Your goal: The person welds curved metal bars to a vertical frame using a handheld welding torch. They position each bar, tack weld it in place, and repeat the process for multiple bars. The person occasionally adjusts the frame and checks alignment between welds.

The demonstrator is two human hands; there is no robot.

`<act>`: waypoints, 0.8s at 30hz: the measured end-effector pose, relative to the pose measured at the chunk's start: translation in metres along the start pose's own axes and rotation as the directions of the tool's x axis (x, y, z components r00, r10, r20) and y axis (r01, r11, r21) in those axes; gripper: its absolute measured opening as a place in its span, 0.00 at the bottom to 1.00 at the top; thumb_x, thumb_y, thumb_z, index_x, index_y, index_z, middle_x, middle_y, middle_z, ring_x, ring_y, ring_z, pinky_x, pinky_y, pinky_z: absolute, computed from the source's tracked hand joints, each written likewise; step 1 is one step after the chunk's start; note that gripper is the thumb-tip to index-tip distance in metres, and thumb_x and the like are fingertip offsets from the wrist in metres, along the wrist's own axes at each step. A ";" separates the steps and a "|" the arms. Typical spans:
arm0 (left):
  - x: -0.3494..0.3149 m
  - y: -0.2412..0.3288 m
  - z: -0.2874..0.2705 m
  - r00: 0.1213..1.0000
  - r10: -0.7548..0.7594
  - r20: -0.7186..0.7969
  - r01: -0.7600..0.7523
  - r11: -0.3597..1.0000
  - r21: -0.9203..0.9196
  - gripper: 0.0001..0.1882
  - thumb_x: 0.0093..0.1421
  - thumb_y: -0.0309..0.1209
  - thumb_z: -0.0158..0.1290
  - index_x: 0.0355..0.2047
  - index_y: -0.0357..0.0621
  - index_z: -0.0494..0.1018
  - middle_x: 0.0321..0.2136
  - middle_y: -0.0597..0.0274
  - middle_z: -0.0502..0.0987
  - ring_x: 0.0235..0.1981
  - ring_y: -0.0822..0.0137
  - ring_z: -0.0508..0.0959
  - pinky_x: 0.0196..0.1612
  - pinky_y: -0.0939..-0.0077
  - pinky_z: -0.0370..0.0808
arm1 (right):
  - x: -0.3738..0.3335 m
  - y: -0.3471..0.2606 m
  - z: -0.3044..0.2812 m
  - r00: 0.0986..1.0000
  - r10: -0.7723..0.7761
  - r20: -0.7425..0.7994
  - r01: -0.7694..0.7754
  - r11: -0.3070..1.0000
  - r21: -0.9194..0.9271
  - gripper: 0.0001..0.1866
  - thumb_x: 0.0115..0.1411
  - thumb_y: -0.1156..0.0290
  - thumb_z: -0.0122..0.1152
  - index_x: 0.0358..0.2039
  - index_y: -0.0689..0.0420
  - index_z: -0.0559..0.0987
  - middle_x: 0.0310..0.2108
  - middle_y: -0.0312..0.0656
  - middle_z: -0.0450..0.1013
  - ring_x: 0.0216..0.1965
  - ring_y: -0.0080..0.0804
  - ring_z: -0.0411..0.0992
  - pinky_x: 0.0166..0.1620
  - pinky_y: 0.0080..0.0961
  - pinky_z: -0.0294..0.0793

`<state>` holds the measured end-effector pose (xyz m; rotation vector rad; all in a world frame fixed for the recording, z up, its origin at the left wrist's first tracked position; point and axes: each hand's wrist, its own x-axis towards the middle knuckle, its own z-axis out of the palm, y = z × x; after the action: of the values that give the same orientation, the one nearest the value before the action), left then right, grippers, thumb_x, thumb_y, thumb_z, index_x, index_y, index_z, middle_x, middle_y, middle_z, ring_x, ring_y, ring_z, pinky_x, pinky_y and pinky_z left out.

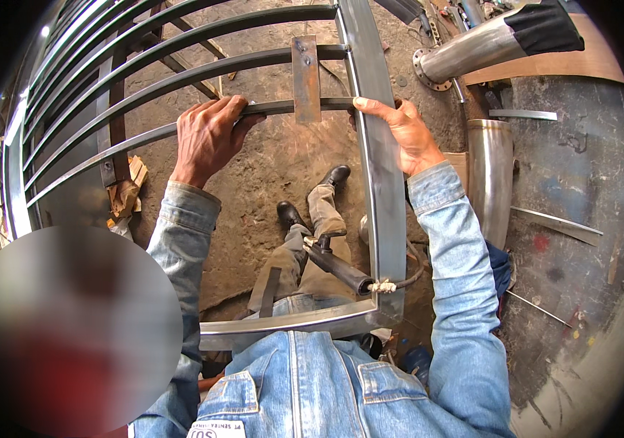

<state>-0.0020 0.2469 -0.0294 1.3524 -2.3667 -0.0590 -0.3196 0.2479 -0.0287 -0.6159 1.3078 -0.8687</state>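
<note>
The bar (275,107) is gripped by the left hand (208,139), thumb and fingers closed around it. The frame (381,190) is clasped by the right hand (403,135), its thumb laid at the bar's end; between both hands, the bar is crossed by a plate (306,80).

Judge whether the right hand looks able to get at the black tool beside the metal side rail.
Probably yes: the right hand would first have to let go of the side rail, but nothing visible seems to block its way back to the black tool, nearer the person's body.
</note>
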 end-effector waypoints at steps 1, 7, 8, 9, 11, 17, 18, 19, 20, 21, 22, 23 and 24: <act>-0.001 0.001 0.000 1.000 -0.001 -0.003 0.001 1.000 0.004 0.14 0.58 0.42 0.66 0.34 0.46 0.77 0.26 0.63 0.82 0.26 0.59 0.82 0.30 0.65 0.76 | 0.001 0.001 0.001 1.000 0.002 -0.016 -0.002 1.000 -0.008 0.20 0.55 0.70 0.76 0.44 0.66 0.79 0.42 0.45 0.82 0.39 0.26 0.81 0.48 0.25 0.81; -0.002 -0.002 0.003 1.000 -0.018 0.016 0.018 1.000 -0.022 0.13 0.58 0.41 0.66 0.33 0.47 0.76 0.28 0.61 0.82 0.28 0.57 0.83 0.32 0.62 0.77 | -0.001 0.002 -0.005 0.997 -0.022 0.077 0.021 1.000 0.011 0.21 0.53 0.67 0.77 0.44 0.66 0.82 0.41 0.43 0.81 0.41 0.25 0.78 0.48 0.28 0.77; -0.003 -0.001 0.004 1.000 -0.019 0.002 0.019 1.000 -0.022 0.13 0.58 0.40 0.65 0.33 0.47 0.76 0.28 0.61 0.82 0.29 0.56 0.83 0.32 0.61 0.78 | -0.002 0.002 -0.006 0.996 -0.013 0.083 0.011 1.000 0.025 0.21 0.53 0.68 0.77 0.44 0.66 0.82 0.42 0.43 0.81 0.41 0.25 0.78 0.48 0.28 0.77; -0.003 -0.004 0.003 0.999 -0.039 -0.007 0.039 0.999 -0.011 0.13 0.58 0.40 0.65 0.33 0.47 0.76 0.29 0.60 0.82 0.30 0.56 0.83 0.33 0.61 0.78 | 0.000 0.000 -0.003 0.987 -0.042 0.156 0.031 0.997 0.070 0.22 0.53 0.68 0.77 0.45 0.66 0.81 0.43 0.43 0.81 0.41 0.25 0.78 0.48 0.27 0.77; -0.004 -0.005 0.003 0.998 -0.057 0.011 0.057 0.998 -0.016 0.12 0.58 0.41 0.64 0.34 0.48 0.76 0.30 0.60 0.82 0.32 0.54 0.84 0.35 0.58 0.79 | -0.001 0.000 0.003 0.992 -0.095 0.079 0.093 0.995 0.025 0.20 0.54 0.70 0.76 0.44 0.64 0.82 0.40 0.40 0.81 0.35 0.25 0.79 0.44 0.24 0.79; -0.007 -0.004 0.003 0.999 -0.052 0.005 0.052 0.999 0.001 0.17 0.62 0.49 0.60 0.33 0.48 0.76 0.25 0.64 0.80 0.27 0.57 0.82 0.31 0.63 0.77 | -0.003 -0.007 0.010 0.992 0.014 0.127 -0.021 0.998 0.057 0.16 0.56 0.72 0.74 0.43 0.63 0.81 0.34 0.40 0.81 0.32 0.26 0.80 0.37 0.23 0.81; -0.007 -0.004 0.003 0.998 -0.059 0.021 0.059 0.998 -0.007 0.17 0.62 0.49 0.60 0.33 0.48 0.76 0.25 0.64 0.80 0.27 0.58 0.82 0.31 0.64 0.77 | -0.003 -0.006 0.008 0.994 0.006 0.109 -0.013 0.998 0.059 0.16 0.56 0.72 0.75 0.42 0.63 0.81 0.34 0.41 0.81 0.31 0.26 0.80 0.36 0.23 0.81; -0.007 -0.003 0.003 0.998 -0.061 0.031 0.062 0.998 -0.016 0.17 0.62 0.48 0.61 0.34 0.48 0.76 0.25 0.64 0.80 0.27 0.58 0.82 0.31 0.64 0.77 | -0.004 -0.005 0.007 0.998 0.004 0.065 -0.008 0.999 0.050 0.16 0.56 0.72 0.75 0.42 0.63 0.81 0.34 0.41 0.81 0.30 0.27 0.80 0.36 0.23 0.81; -0.006 -0.003 0.003 0.998 -0.058 0.021 0.058 0.998 -0.006 0.17 0.61 0.48 0.61 0.34 0.48 0.76 0.25 0.64 0.80 0.26 0.59 0.82 0.31 0.64 0.77 | -0.003 -0.002 0.007 0.999 -0.019 -0.030 0.021 0.998 0.062 0.15 0.56 0.72 0.75 0.41 0.63 0.80 0.33 0.41 0.81 0.29 0.28 0.80 0.35 0.24 0.81; -0.006 -0.003 0.002 0.998 -0.058 0.016 0.058 0.998 -0.012 0.17 0.61 0.48 0.61 0.34 0.48 0.76 0.25 0.64 0.80 0.26 0.59 0.82 0.31 0.64 0.77 | -0.003 -0.003 0.005 1.000 -0.017 0.026 0.015 0.997 0.073 0.15 0.56 0.72 0.75 0.41 0.63 0.80 0.33 0.41 0.81 0.30 0.28 0.80 0.35 0.24 0.81; -0.005 -0.003 0.002 0.998 -0.055 0.014 0.055 0.998 -0.018 0.17 0.61 0.48 0.61 0.33 0.48 0.76 0.25 0.64 0.80 0.26 0.59 0.82 0.31 0.63 0.77 | -0.003 -0.003 0.004 0.999 -0.004 0.054 0.000 0.997 0.074 0.15 0.56 0.72 0.75 0.41 0.63 0.80 0.33 0.42 0.81 0.30 0.28 0.80 0.35 0.24 0.81; -0.005 -0.003 0.002 0.998 -0.061 0.031 0.062 0.998 -0.024 0.17 0.61 0.48 0.61 0.33 0.48 0.75 0.25 0.63 0.80 0.26 0.59 0.82 0.31 0.63 0.77 | -0.003 -0.003 0.004 0.996 0.002 0.093 -0.010 0.997 0.083 0.15 0.56 0.72 0.75 0.41 0.63 0.80 0.33 0.42 0.81 0.30 0.28 0.80 0.35 0.24 0.81; -0.004 -0.003 0.001 0.995 -0.071 0.075 0.072 0.997 -0.018 0.17 0.61 0.48 0.61 0.32 0.48 0.75 0.23 0.63 0.79 0.25 0.59 0.82 0.31 0.62 0.77 | -0.003 -0.003 0.004 0.997 -0.003 0.077 -0.003 0.997 0.081 0.15 0.56 0.72 0.75 0.41 0.62 0.80 0.33 0.42 0.81 0.30 0.28 0.80 0.35 0.25 0.81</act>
<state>0.0020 0.2487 -0.0328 1.4487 -2.3710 -0.1563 -0.3164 0.2485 -0.0237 -0.5802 1.1976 -0.8851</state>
